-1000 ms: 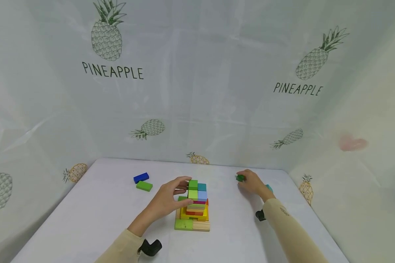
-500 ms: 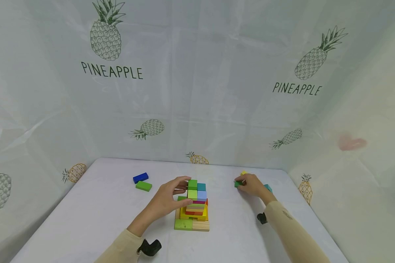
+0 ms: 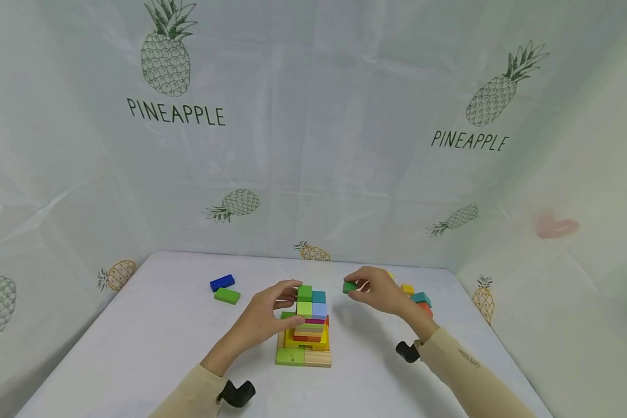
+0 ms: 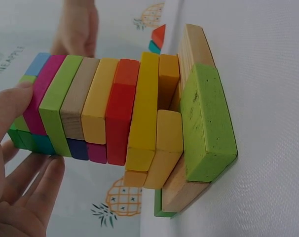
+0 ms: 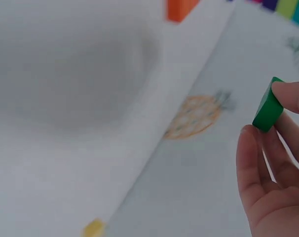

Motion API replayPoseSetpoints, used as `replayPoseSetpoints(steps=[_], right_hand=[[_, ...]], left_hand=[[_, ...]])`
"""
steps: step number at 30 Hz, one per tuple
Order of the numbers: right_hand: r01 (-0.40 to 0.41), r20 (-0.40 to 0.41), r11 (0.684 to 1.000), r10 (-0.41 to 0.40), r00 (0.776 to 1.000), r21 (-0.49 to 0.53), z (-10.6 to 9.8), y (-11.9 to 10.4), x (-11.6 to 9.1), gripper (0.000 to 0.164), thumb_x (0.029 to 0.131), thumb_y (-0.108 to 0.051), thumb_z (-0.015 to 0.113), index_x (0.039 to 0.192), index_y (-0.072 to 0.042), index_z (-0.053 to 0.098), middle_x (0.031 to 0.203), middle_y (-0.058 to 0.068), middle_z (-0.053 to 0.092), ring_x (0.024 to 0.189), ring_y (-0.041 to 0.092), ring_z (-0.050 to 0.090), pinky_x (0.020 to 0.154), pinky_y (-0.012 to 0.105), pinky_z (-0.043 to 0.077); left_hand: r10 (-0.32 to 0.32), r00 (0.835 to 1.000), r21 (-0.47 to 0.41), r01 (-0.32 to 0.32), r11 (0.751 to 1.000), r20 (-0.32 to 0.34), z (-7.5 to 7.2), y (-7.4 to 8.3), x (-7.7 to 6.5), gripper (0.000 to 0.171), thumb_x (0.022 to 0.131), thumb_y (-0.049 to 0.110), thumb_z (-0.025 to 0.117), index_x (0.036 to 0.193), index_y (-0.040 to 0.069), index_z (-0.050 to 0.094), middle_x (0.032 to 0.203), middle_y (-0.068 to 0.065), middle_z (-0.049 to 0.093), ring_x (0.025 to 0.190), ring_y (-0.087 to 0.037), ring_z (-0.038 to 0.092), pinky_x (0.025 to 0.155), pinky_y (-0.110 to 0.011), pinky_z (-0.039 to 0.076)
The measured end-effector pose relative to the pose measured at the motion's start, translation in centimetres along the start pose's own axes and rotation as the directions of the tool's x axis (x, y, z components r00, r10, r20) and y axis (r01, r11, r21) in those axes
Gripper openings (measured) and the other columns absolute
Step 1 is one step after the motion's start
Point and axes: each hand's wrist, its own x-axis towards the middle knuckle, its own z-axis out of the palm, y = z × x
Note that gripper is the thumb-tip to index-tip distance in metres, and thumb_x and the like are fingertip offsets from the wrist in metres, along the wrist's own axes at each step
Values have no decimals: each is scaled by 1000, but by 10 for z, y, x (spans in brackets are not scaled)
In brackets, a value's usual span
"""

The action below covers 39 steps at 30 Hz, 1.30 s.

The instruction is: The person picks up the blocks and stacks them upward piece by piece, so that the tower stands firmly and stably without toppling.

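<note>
A multicoloured tower of wooden blocks (image 3: 310, 335) stands on the table in front of me. My left hand (image 3: 261, 315) holds its upper part from the left, thumb on the near side and fingers reaching behind. In the left wrist view the thumb lies by the pink and light-green blocks (image 4: 43, 94) near the top. Right of the tower, raised over the table, my right hand (image 3: 380, 290) pinches a small green block (image 5: 269, 109) between thumb and fingertips. Two green and teal blocks sit highest on the tower, side by side.
A dark blue block (image 3: 222, 283) and a green block (image 3: 227, 296) lie at the back left. Yellow (image 3: 407, 289), teal (image 3: 421, 299) and orange blocks (image 3: 426, 309) lie behind my right forearm. A pineapple-printed curtain (image 3: 324, 145) hangs around the table.
My right hand has lifted the small green block and brought it left toward the tower, uncovering the yellow, teal and orange blocks. My left hand stays at the tower.
</note>
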Motion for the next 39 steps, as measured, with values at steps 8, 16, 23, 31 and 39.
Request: replayPoseSetpoints(steps=[8, 16, 23, 31, 39], right_hand=[[117, 26, 989, -119, 993, 87, 4, -55, 8, 32, 95, -12, 81, 126, -7, 76, 113, -1, 73, 94, 10, 69, 86, 25, 62], [119, 62, 987, -126, 990, 105, 12, -75, 10, 32, 95, -13, 81, 126, -6, 76, 112, 0, 73, 94, 10, 69, 89, 32, 63], [118, 54, 987, -124, 991, 107, 17, -77, 12, 31, 96, -14, 81, 125, -7, 76, 112, 0, 74, 94, 11, 69, 89, 31, 63], [93, 53, 990, -99, 994, 108, 21, -75, 14, 32, 95, -15, 81, 126, -10, 76, 115, -2, 75, 97, 11, 68, 89, 28, 62], [80, 17, 992, -82, 997, 95, 9, -64, 7, 43, 100, -25, 76, 140, -12, 68, 125, 3, 74, 107, 21, 70, 92, 33, 62]], left_hand=[[-13, 1000, -21, 13, 1000, 9, 0, 1, 0, 74, 89, 42, 87, 153, 35, 50, 142, -1, 65, 130, -28, 66, 108, -50, 54], [-1, 1000, -6, 1, 1000, 19, -2, 3, -1, 75, 90, 41, 87, 154, 32, 50, 141, -1, 65, 130, -30, 65, 108, -44, 55], [2, 1000, 2, -2, 1000, 14, -2, 2, -1, 74, 90, 42, 86, 154, 32, 50, 140, 0, 66, 130, -29, 66, 107, -39, 55], [10, 1000, 12, -10, 1000, 15, -2, 0, -2, 75, 90, 41, 86, 154, 30, 50, 140, 0, 66, 130, -27, 66, 108, -39, 55], [1, 1000, 17, -1, 1000, 11, -2, 2, -1, 75, 89, 42, 86, 154, 35, 49, 141, 2, 65, 128, -19, 66, 107, -39, 55]])
